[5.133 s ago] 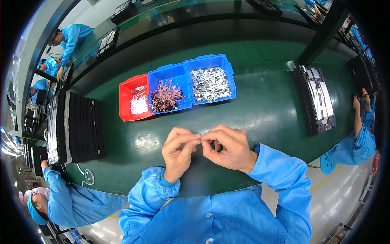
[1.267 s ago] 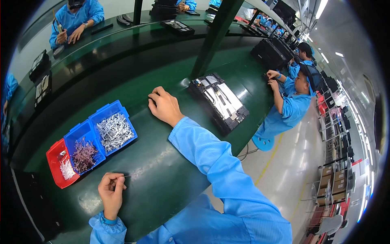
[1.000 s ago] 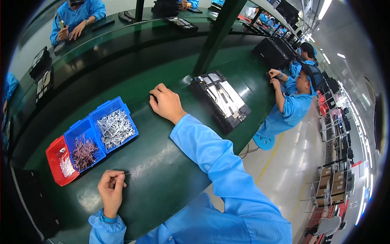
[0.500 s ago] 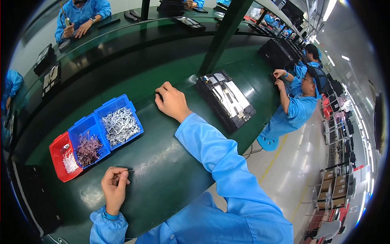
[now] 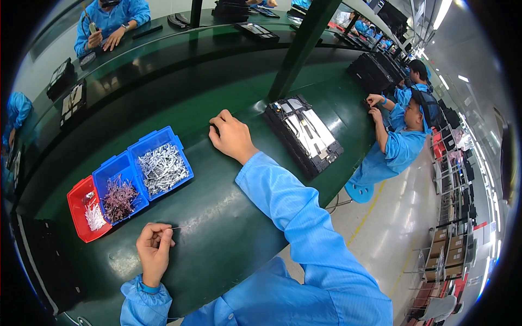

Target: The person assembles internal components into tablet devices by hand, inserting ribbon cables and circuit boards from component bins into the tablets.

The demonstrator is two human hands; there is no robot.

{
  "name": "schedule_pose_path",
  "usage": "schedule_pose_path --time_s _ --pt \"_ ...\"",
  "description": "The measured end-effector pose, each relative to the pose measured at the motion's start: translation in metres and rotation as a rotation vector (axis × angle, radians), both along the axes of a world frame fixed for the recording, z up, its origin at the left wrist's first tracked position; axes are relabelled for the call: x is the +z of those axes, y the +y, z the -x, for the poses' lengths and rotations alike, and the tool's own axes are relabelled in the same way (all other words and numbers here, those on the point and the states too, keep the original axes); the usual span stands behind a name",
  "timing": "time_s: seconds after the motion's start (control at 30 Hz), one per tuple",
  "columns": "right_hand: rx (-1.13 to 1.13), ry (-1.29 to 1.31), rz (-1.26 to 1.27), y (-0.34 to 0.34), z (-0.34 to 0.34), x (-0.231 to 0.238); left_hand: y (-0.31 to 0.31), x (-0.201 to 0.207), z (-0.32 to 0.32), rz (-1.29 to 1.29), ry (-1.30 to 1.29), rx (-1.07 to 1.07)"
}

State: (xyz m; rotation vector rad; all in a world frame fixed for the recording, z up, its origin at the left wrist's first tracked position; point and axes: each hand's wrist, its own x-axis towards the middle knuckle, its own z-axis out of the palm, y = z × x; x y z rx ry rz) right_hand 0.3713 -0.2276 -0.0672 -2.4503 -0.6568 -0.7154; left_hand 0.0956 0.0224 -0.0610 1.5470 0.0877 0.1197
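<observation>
My left hand is closed in a pinch above the near left of the green bench. From between thumb and forefinger sticks a thin, pale, wire-like piece, pointing right; the fingers cover the rest of it. My right hand rests on the bench in the middle, its fingers loosely curled and no object showing in them. Between my hands and to the left stand two joined blue bins, one with silvery parts, the other with thin purplish-brown pieces. A red bin beside them holds small white pieces.
Right of my right hand lies a stack of black-framed device panels. A green post rises behind it. Black trays stand at the left edge. A co-worker in blue sits at the right; another person works across the bench.
The whole view has shifted very slightly to the right. Both hands keep their places and their grip; nothing has been picked up or put down.
</observation>
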Motion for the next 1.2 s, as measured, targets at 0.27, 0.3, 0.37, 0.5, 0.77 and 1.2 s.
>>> schedule_pose_path --time_s 0.27,0.3,0.37,0.5,0.77,1.2 --pt "-0.001 -0.001 -0.006 0.0005 0.0008 0.0015 -0.0003 0.0005 -0.0003 -0.001 0.0 0.001" --pt "0.0 -0.001 -0.006 0.0005 0.001 0.0017 -0.0002 0.0003 -0.0004 0.0 0.0 0.0" --pt "-0.003 -0.005 -0.008 0.0013 0.0014 0.0019 0.0004 -0.0002 -0.0002 0.0 0.0 0.001" --pt "0.003 -0.004 -0.014 0.0023 0.0009 0.0009 0.0006 -0.001 0.0002 -0.001 0.002 0.008" --pt "-0.001 -0.014 -0.011 -0.0008 -0.0003 0.0 -0.002 0.0002 -0.0007 0.009 0.001 0.007" --pt "-0.007 -0.01 -0.007 0.0011 0.0006 0.0014 -0.0009 0.0009 -0.0005 -0.006 -0.008 0.005"
